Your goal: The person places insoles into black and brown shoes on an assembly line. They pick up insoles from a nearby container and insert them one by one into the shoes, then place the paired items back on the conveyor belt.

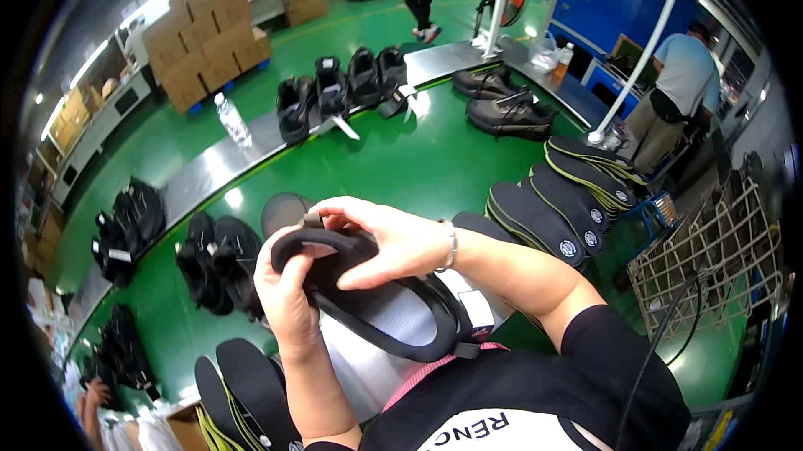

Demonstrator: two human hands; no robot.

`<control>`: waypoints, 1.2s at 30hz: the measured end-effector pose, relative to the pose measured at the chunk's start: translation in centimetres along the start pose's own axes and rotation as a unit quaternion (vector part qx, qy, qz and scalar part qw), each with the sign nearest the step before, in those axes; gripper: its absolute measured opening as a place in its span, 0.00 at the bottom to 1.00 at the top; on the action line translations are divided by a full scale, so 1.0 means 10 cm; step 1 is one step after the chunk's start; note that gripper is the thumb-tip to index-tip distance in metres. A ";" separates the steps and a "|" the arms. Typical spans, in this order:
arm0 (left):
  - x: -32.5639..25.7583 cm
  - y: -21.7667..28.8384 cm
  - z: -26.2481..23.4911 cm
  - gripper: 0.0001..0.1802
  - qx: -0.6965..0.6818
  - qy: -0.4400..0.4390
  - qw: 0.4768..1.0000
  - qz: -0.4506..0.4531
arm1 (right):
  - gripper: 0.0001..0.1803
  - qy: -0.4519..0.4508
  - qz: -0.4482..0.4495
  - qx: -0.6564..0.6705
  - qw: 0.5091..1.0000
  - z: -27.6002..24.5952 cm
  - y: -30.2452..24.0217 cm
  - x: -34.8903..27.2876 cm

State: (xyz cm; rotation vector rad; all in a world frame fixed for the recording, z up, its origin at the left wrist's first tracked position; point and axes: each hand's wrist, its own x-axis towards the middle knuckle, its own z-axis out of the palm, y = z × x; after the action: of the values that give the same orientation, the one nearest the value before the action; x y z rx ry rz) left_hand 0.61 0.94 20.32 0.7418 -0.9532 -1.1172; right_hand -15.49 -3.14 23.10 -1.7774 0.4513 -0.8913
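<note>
A black shoe [456, 317] is held in front of my chest, its toe pointing away and its heel with a small pull tab toward me. The opening faces up and shows a grey inside. My left hand [288, 292] grips the raised tongue [322, 242] from the left, thumb at the opening. My right hand [381, 242] closes round the tongue from the other side, fingers over its top and thumb reaching into the opening. Beyond my hands shows a grey-brown toe [284, 212], partly hidden. A white label [477, 309] lies beside the heel.
Stacked black insoles [535, 221] with yellow-green edges lie right; more insoles [251, 392] lie near left. Black shoes [219, 263] stand on the green surface, others [343, 87] along the metal strip [222, 162] with a bottle [232, 120]. A rope-net rack [707, 258] stands right. Co-workers are nearby.
</note>
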 end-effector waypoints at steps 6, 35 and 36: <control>0.23 -0.59 0.75 0.16 -0.129 -0.136 0.965 -0.183 | 0.19 0.194 0.053 -0.239 0.950 -0.51 -0.20 -0.62; 0.02 -1.55 1.30 0.19 -0.096 -0.268 0.909 -0.305 | 0.25 0.419 0.224 0.083 0.876 -0.76 0.33 -1.70; 0.01 -1.54 1.30 0.19 -0.093 -0.268 0.910 -0.304 | 0.25 0.417 0.227 0.077 0.877 -0.77 0.35 -1.71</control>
State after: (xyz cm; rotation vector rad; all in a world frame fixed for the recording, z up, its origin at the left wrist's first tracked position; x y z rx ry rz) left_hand -17.26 -3.97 12.35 0.5949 -1.0750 -2.0058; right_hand -32.02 2.07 15.12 -0.9882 1.2537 -1.2737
